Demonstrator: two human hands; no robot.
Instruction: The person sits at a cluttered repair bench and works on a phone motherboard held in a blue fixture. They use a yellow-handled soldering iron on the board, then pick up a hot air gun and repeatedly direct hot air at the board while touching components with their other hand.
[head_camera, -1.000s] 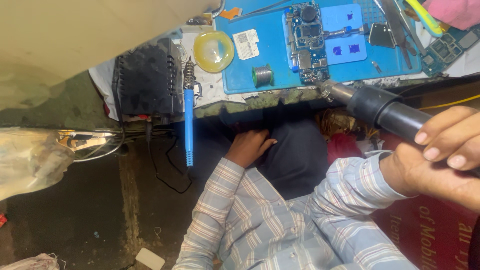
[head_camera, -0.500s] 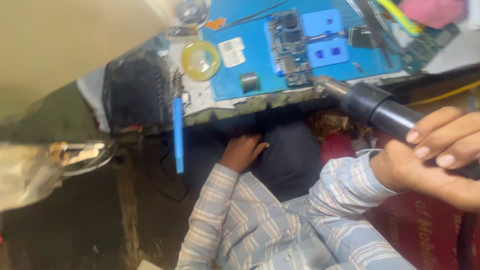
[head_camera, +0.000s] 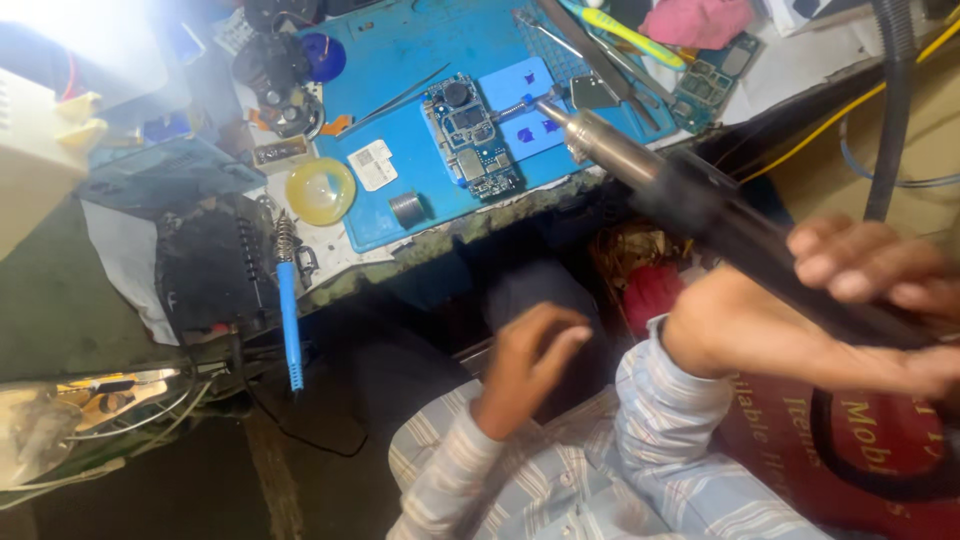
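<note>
Both arms wear long shirt sleeves (head_camera: 640, 470), pale blue with white checks, cuffs at the wrists, filling five o'clock.

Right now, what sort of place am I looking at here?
Most likely a phone or electronics repair bench. A bare circuit board lies on a blue work mat, a blue-handled soldering iron rests in its stand, and the right hand aims a hot-air tool at the board.
</note>
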